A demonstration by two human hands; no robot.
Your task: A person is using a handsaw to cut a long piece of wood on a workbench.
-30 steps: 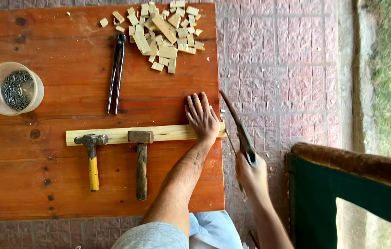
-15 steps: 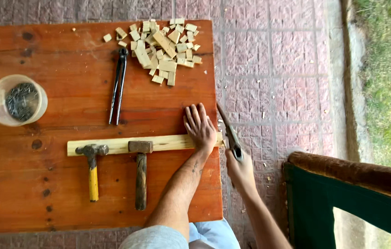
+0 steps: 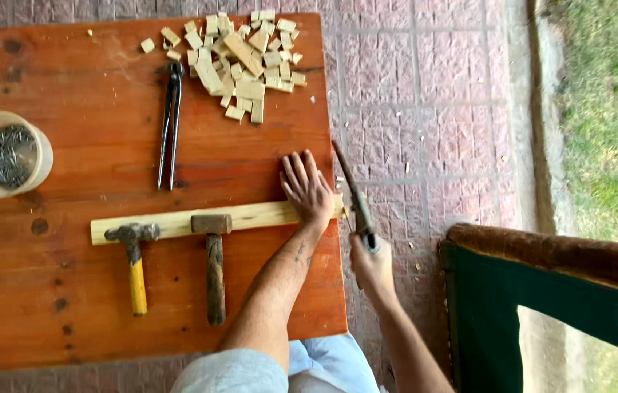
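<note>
At nine o'clock on the wooden table (image 3: 47,306) I see a clear tub of nails (image 3: 5,153), then a yellow-handled hammer (image 3: 134,263) and a wooden-handled hammer (image 3: 213,262) with their heads on the wood strip (image 3: 178,222). Pincers (image 3: 171,124) lie at eleven, cut wood blocks (image 3: 243,62) at twelve. My left hand (image 3: 309,191) presses flat, fingers spread, on the strip's overhanging end. My right hand (image 3: 371,266), at three, is closed round the handsaw (image 3: 353,196). The blade sits close to my fingers; I judge a slip could nick them.
</note>
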